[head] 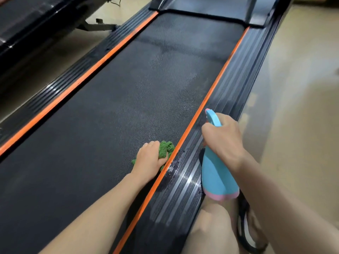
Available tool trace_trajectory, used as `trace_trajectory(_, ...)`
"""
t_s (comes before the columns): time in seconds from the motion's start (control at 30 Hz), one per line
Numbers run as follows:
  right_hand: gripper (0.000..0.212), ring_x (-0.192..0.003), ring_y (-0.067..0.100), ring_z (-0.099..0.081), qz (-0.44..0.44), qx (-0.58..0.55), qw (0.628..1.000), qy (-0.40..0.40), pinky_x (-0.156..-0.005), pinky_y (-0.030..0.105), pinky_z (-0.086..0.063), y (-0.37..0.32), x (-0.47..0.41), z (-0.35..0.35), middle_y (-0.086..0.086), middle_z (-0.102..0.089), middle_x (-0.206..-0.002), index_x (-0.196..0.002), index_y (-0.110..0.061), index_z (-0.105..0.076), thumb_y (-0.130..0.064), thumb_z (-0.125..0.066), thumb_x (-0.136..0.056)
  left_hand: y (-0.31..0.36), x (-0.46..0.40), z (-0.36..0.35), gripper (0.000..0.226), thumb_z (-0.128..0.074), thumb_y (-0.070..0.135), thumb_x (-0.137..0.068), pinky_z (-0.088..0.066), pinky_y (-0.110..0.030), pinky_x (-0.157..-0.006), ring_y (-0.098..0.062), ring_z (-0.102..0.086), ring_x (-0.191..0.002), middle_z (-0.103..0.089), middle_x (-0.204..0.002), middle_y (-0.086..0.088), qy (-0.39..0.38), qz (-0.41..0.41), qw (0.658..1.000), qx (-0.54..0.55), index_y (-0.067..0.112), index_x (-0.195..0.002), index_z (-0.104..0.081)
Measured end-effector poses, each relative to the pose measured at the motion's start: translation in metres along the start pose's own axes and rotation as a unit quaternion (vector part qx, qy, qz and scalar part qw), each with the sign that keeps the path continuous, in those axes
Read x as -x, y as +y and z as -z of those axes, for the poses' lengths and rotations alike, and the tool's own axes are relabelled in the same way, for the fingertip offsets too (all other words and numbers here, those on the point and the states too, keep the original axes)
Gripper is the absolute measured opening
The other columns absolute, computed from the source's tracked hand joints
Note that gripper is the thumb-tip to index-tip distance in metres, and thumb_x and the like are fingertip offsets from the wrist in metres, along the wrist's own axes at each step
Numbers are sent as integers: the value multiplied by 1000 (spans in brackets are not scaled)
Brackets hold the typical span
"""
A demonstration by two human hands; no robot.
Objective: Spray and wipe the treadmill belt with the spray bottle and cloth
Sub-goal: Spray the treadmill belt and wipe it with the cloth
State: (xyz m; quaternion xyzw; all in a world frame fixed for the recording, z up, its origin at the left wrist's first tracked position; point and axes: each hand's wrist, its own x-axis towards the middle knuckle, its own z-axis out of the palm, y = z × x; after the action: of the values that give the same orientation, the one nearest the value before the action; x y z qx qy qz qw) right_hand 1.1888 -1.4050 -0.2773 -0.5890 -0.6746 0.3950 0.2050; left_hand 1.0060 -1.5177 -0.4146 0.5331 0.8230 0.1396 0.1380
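The black textured treadmill belt [110,125] runs from the lower left to the upper right, with fine spray droplets on its middle and right part. My left hand [149,158] grips a bunched green cloth [166,148] and presses it on the belt beside the right orange stripe. My right hand [222,140] holds a blue spray bottle [216,173] with a pink base by its neck, above the right side rail. The nozzle points toward the belt.
Orange stripes [211,92] edge the belt, and ribbed black side rails [234,85] flank it. Beige floor [302,88] lies to the right. Another dark machine [27,24] stands at the upper left. My knee and a sandalled foot [245,230] are at the bottom right.
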Motion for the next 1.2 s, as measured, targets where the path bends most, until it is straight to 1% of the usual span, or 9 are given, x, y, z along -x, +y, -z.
trace_trajectory(0.17, 29, -76, 43, -68, 1, -3, 1000, 24, -72, 49, -58, -5, -2, 7, 20, -68, -75, -74, -5, -51, -27, -40, -58, 2, 0, 1, 29, -59, 43, -90, -39, -39, -76, -23, -47, -88, -48, -89, 4, -2, 8, 1000, -8, 20, -86, -43)
trace_trajectory(0.33, 25, -72, 38, -59, 5, 24, 1000, 20, -66, 42, -52, -17, 6, 15, 11, -62, -69, -70, -9, -50, -27, -39, -58, 5, -1, 1, 30, -59, 45, -91, -43, -41, -82, -26, -49, -92, -57, -99, -4, -4, 16, 1000, -20, 19, -91, -44)
trace_trajectory(0.43, 35, -75, 41, -64, 16, 37, 999, 10, -70, 44, -56, -22, 9, 25, 16, -67, -75, -80, -2, -56, -26, -41, -60, 4, 0, 1, 31, -59, 45, -91, -42, -40, -80, -23, -46, -89, -56, -98, -3, -4, 15, 1000, -22, 19, -90, -43)
trace_trajectory(0.63, 38, -72, 35, -59, 0, 55, 998, 18, -67, 38, -53, -25, 5, 41, 11, -65, -74, -83, -1, -62, -26, -43, -61, 6, -2, 4, 33, -57, 45, -92, -37, -38, -74, -22, -43, -85, -47, -88, 2, -23, 22, 999, -31, 19, -85, -39)
trace_trajectory(0.77, 7, -71, 31, -48, -3, 46, 999, 24, -65, 35, -42, -23, -5, 56, 6, -54, -73, -77, -9, -52, -15, -51, -75, 7, -13, 6, 32, -59, 42, -92, -41, -41, -76, -27, -49, -89, -49, -88, 0, -39, 19, 999, -22, 20, -82, -38)
trace_trajectory(0.87, 17, -80, 40, -64, 11, 47, 999, -3, -72, 41, -55, -27, -13, 68, 14, -68, -81, -88, -5, -61, -15, -52, -77, 23, -35, 7, 32, -62, 40, -90, -43, -41, -79, -28, -50, -92, -54, -95, -4, -9, 11, 999, -52, 19, -85, -38)
trace_trajectory(0.97, 27, -90, 40, -68, 33, 53, 998, -25, -80, 44, -58, -27, -21, 70, 16, -71, -91, -102, -7, -66, -15, -54, -79, 41, -66, 8, 32, -63, 36, -90, -40, -39, -77, -28, -49, -93, -52, -96, -4, -24, -12, 996, -81, 18, -86, -37)
trace_trajectory(1.1, 15, -81, 38, -63, 122, 71, 987, -79, -72, 43, -53, -20, -41, 58, 11, -60, -77, -80, -10, -50, -24, -51, -75, 48, -105, 7, 33, -64, 35, -89, -41, -40, -76, -29, -50, -90, -53, -96, -6, -36, -45, 994, -93, 18, -85, -37)
trace_trajectory(1.2, 9, -69, 32, -47, 188, 18, 979, -75, -66, 43, -46, -16, -67, 54, 7, -49, -73, -87, -3, -46, -8, -53, -88, 61, -136, -1, 33, -65, 35, -88, -40, -42, -77, -32, -50, -92, -55, -99, -9, -17, -30, 996, -88, 18, -86, -37)
